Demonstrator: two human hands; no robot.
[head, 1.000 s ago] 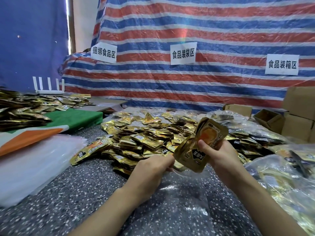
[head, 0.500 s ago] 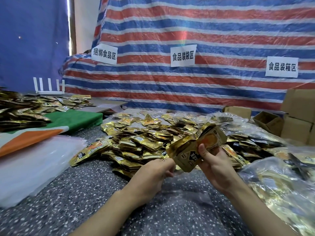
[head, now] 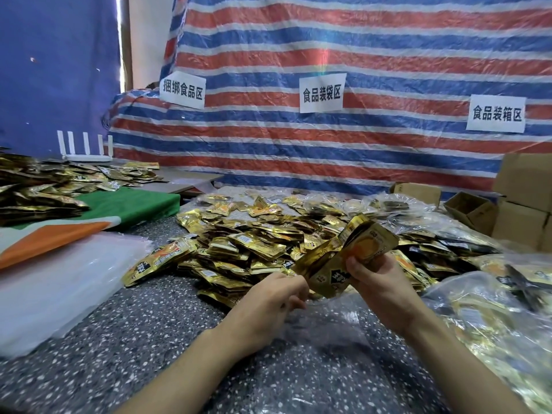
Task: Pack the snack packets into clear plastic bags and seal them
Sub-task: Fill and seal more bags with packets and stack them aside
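Note:
My right hand (head: 379, 282) grips a small stack of gold snack packets (head: 349, 253), tilted with its lower end toward my left hand. My left hand (head: 268, 306) has its fingers curled at the mouth of a clear plastic bag (head: 337, 351) that lies flat on the speckled table (head: 119, 339) in front of me; its fingertips are close to the stack's lower corner. A big loose pile of gold packets (head: 254, 237) covers the table behind both hands.
Filled clear bags (head: 493, 309) lie heaped at the right. A stack of empty clear bags (head: 59, 282) sits at the left, beside a green and orange cloth (head: 125, 204) with more packets. Cardboard boxes (head: 522, 201) stand at the far right before a striped tarp.
My right hand has lowered and tilted the packet stack leftward, toward my left hand at the bag's mouth. The left hand has stayed nearly in place.

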